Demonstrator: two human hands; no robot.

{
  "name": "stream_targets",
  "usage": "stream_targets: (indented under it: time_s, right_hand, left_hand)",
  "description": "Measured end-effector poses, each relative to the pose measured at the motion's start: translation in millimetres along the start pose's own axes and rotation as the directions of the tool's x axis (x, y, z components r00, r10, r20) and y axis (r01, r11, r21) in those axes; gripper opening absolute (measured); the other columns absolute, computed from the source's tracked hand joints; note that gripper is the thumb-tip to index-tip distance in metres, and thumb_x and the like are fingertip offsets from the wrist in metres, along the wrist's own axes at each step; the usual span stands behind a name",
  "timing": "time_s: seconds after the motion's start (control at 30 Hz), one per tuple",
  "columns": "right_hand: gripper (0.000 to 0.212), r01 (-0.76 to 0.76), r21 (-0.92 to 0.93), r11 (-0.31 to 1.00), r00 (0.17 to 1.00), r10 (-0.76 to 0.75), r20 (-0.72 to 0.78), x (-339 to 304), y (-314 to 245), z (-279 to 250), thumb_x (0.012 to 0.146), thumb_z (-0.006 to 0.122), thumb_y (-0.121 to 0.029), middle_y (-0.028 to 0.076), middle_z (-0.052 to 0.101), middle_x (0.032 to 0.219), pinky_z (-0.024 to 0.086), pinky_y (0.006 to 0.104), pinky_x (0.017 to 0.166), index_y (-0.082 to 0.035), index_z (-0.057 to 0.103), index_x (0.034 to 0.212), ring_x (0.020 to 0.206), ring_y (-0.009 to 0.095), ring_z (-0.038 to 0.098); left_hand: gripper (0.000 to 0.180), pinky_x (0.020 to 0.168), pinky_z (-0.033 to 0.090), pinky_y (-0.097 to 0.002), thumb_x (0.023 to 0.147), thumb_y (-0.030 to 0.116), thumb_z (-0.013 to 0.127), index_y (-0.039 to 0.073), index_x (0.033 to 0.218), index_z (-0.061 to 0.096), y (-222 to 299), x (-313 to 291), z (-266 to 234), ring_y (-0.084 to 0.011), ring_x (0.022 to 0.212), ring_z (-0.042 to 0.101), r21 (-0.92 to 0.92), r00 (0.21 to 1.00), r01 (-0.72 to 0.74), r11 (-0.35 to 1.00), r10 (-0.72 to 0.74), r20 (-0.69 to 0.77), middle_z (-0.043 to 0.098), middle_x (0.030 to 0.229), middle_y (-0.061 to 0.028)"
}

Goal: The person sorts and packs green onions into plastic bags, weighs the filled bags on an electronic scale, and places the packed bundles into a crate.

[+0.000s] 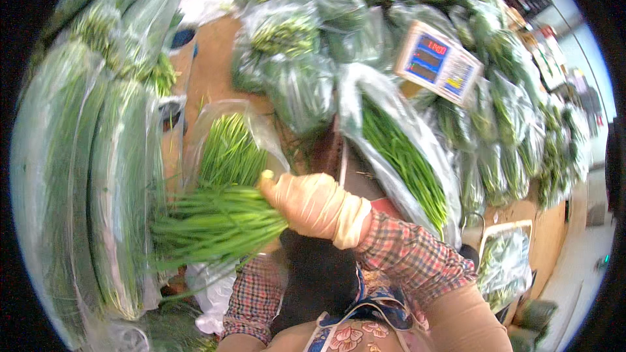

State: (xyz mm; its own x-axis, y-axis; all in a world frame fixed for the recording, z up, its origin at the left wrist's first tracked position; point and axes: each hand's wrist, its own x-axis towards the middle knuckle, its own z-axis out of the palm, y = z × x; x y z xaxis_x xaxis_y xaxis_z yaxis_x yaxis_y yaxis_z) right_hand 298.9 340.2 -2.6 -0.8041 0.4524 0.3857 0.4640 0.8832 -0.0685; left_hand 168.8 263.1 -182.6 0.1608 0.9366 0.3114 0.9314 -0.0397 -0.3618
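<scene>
My right hand (319, 205), in a pale, wrinkled glove, is closed at the right end of a loose bunch of garlic chives (218, 225). The long green blades fan out to the left above my lap. My left sleeve (257, 287) runs up beneath the bunch, and the chives hide that hand. Just beyond the bunch, more cut chives (231, 150) stand in an open clear plastic bag (270, 137). To the right lies a long open bag (355, 94) with dark green chives (407, 160) inside.
A digital scale display (437, 62) with a lit red readout stands at the back right. Bagged greens (287, 52) are piled at the back and along the right. Tall bags of long greens (124, 189) line the left. A white-rimmed tray (505, 264) holds wrapped greens.
</scene>
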Motion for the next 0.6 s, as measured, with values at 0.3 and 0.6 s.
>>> stream_targets:
  time_s: [0.3, 0.6]
  right_hand:
    - [0.061, -0.196, 0.173, 0.965, 0.967, 0.219, -0.130, -96.3, 3.5, -51.9, 0.075, 0.059, -0.015, 0.008, 0.061, 0.082, 0.050, 0.0331, 0.049, -0.011, 0.042, 0.134, 0.061, 0.023, 0.062]
    - [0.060, -0.181, 0.381, 0.907, 0.858, 0.335, -0.389, -132.0, 20.8, -125.1, 0.075, 0.066, -0.021, 0.014, 0.065, 0.099, 0.052, 0.0368, 0.063, -0.006, 0.048, 0.131, 0.075, 0.030, 0.065]
  left_hand:
    - [0.056, 0.111, 0.029, -0.0361, 0.096, 0.029, 0.048, 0.008, 0.143, 0.027, -0.9, 66.3, -111.7, -0.0265, 0.134, 0.033, -0.311, 0.896, -0.157, 0.938, 0.003, -0.444, 0.034, 0.142, -0.0190]
    - [0.072, 0.107, 0.029, -0.0345, 0.086, 0.024, 0.064, 0.007, 0.144, 0.025, 30.4, 191.0, -63.5, -0.0244, 0.133, 0.032, -0.818, 0.900, 0.198, -0.539, -0.230, 0.370, 0.025, 0.147, -0.0181]
